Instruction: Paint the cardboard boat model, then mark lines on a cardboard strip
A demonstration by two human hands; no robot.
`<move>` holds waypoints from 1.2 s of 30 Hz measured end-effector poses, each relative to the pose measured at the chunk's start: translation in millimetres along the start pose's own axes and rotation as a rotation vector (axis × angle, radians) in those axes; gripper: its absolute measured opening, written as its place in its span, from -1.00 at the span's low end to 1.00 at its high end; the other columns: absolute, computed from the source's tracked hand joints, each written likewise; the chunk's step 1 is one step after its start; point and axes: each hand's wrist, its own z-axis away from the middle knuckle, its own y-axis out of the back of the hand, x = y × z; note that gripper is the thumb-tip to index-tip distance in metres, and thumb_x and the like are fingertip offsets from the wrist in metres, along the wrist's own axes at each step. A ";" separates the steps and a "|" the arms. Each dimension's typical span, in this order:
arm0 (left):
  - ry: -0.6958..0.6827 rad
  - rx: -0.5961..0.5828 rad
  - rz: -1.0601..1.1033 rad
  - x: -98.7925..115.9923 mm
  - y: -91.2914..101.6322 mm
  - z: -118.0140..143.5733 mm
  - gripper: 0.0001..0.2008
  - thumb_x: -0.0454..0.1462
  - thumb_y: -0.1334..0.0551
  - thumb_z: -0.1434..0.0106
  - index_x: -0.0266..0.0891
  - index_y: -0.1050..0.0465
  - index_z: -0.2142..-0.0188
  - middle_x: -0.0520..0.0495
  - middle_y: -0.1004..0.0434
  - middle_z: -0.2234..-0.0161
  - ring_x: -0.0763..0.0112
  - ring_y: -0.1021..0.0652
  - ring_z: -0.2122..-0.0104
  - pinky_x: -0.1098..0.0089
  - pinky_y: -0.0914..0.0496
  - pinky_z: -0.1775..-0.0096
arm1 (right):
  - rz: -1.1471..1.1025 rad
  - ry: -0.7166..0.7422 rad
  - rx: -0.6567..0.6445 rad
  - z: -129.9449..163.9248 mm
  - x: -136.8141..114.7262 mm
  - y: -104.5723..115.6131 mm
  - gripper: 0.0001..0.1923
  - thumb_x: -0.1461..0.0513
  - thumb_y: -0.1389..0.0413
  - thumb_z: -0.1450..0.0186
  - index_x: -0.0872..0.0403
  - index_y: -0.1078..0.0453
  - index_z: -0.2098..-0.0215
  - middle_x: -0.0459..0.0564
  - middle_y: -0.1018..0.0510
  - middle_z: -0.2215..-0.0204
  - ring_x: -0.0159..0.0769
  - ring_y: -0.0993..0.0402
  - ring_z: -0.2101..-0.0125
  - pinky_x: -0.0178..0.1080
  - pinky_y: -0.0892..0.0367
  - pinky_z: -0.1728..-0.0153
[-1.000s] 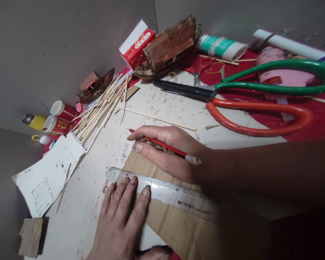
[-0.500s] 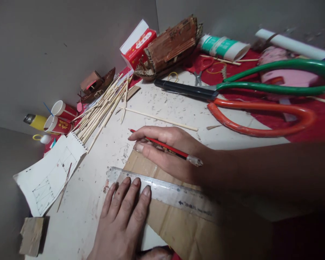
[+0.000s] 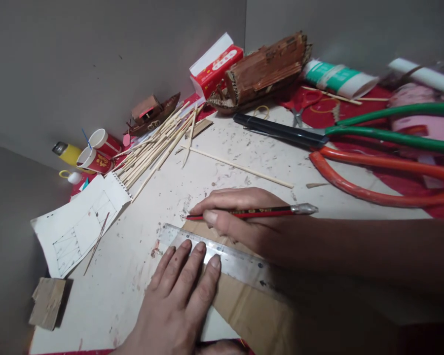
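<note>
Red pencil [image 3: 251, 213], one metal ruler [image 3: 222, 257]

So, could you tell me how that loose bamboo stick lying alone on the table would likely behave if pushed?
The single stick looks thin and round, so it would probably roll or skid on the flat table. Being so slender, it is likely very light and may snap if bent.

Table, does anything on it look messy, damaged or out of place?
Yes. Two paper cups lie tipped on their sides at the far left edge, the bamboo sticks are strewn in a loose fan, and the white tabletop is flecked with shavings and stains.
</note>
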 end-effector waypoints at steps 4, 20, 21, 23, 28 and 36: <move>-0.069 -0.046 -0.050 -1.7 4.1 -0.9 -0.07 0.26 -0.13 -0.22 -0.38 -0.19 -0.32 -0.31 -0.32 -0.27 -0.03 -0.22 -0.32 0.13 -0.16 -0.28 | 0.001 -0.096 -0.030 -0.6 1.9 -4.2 -0.79 0.32 -0.09 -0.18 0.04 -0.56 0.31 -0.14 -0.63 0.46 -0.39 -0.47 0.51 -0.37 -0.31 0.51; -0.023 0.003 -0.040 -0.6 -3.4 3.2 -0.09 0.28 -0.06 -0.24 -0.34 -0.18 -0.33 -0.26 -0.23 -0.32 -0.01 -0.18 -0.34 0.12 -0.17 -0.28 | 0.056 -0.067 -0.067 0.7 4.9 -10.9 -0.82 0.37 -0.07 -0.11 0.05 -0.50 0.43 -0.18 -0.56 0.58 -0.42 -0.41 0.57 -0.39 -0.24 0.57; -0.035 -0.002 -0.050 -0.9 -2.4 2.5 -0.08 0.29 -0.06 -0.23 -0.35 -0.19 -0.32 -0.27 -0.25 -0.31 -0.01 -0.18 -0.34 0.12 -0.18 -0.27 | 0.063 -0.071 -0.077 0.6 5.2 -11.1 -0.81 0.37 -0.07 -0.11 0.05 -0.51 0.42 -0.17 -0.57 0.56 -0.42 -0.43 0.56 -0.39 -0.26 0.55; -0.057 -0.027 -0.068 -1.4 -0.3 1.0 -0.07 0.29 -0.08 -0.22 -0.36 -0.21 -0.31 -0.29 -0.27 -0.30 -0.03 -0.19 -0.34 0.12 -0.21 -0.26 | 0.064 -0.062 -0.089 0.3 6.3 -11.7 -0.79 0.38 -0.06 -0.12 0.05 -0.52 0.41 -0.14 -0.61 0.50 -0.40 -0.46 0.52 -0.37 -0.29 0.51; -0.057 -0.034 -0.060 -1.4 0.7 0.0 -0.05 0.30 -0.09 -0.20 -0.38 -0.21 -0.31 -0.32 -0.24 -0.31 -0.05 -0.17 -0.34 0.11 -0.20 -0.26 | 0.044 -0.037 -0.081 -0.9 7.5 -12.7 -0.78 0.37 -0.05 -0.14 0.06 -0.54 0.39 -0.09 -0.64 0.43 -0.37 -0.48 0.47 -0.35 -0.31 0.47; -0.064 -0.041 -0.061 -1.7 4.3 -2.4 -0.08 0.28 -0.12 -0.19 -0.38 -0.25 -0.28 -0.31 -0.31 -0.27 -0.06 -0.24 -0.31 0.10 -0.26 -0.22 | 0.112 -0.034 -0.082 -3.1 -1.9 -6.7 -0.84 0.39 -0.04 -0.10 0.10 -0.43 0.52 -0.20 -0.45 0.62 -0.52 -0.25 0.61 -0.41 -0.10 0.58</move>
